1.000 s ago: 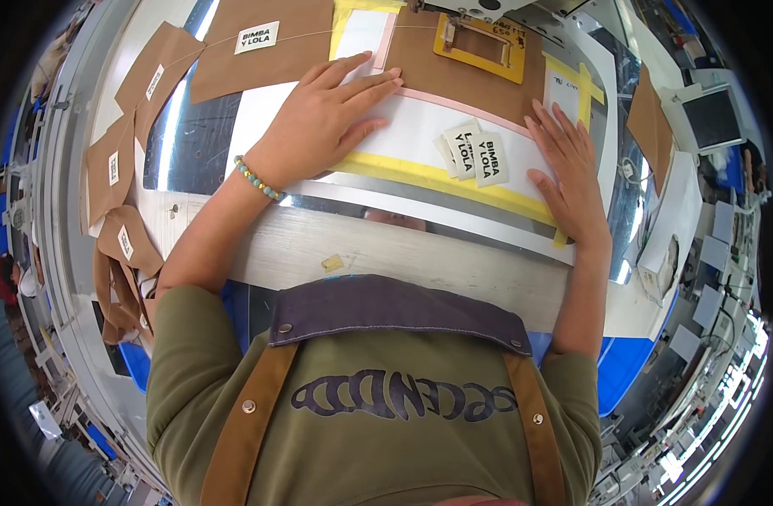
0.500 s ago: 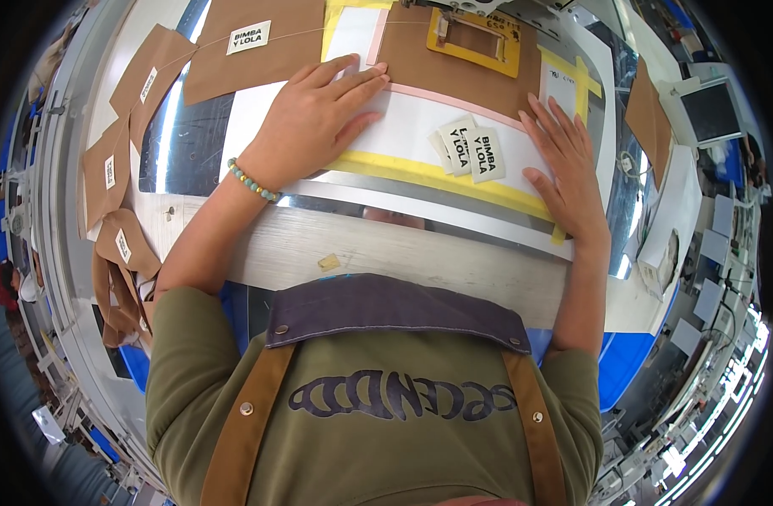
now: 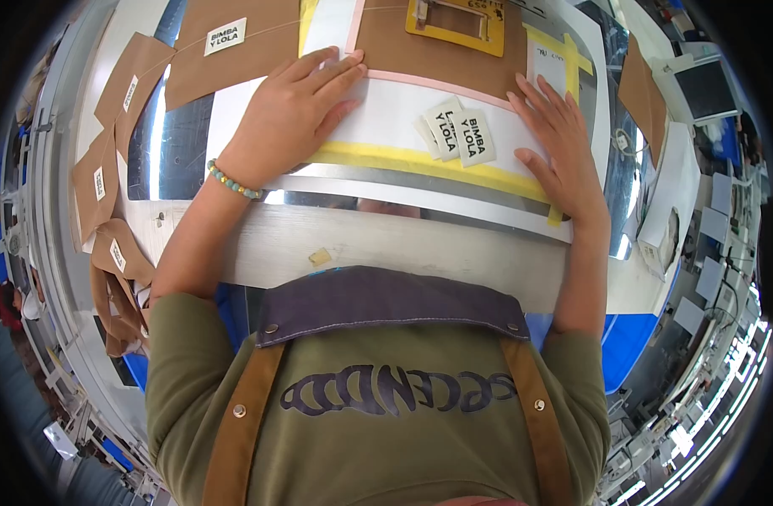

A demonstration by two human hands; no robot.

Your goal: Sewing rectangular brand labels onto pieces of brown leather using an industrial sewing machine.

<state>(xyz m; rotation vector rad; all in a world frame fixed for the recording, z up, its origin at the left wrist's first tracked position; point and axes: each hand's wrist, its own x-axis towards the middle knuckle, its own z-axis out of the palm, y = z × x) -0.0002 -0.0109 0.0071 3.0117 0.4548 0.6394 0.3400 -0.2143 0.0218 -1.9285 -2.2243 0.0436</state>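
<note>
A flat brown panel lies on a white template, against pink strips along its left and near edges. My left hand, with a beaded bracelet at the wrist, lies open with its fingertips at the panel's near left corner. At the near right corner my right hand rests open, fingers stretched out. Neither hand grips anything. Between them, several overlapping white labels with black print sit on the template. A yellow frame with a rectangular window rests on the panel; its far part is cut off by the picture's edge.
Brown pieces with white labels trail along the left, joined by a thread, and hang down at the table's edge. Yellow tape borders the template. At right are another brown piece, a dark screen and a white box.
The whole scene has shifted slightly left and up in the picture. Both hands keep nearly the same places at the panel's near corners.
</note>
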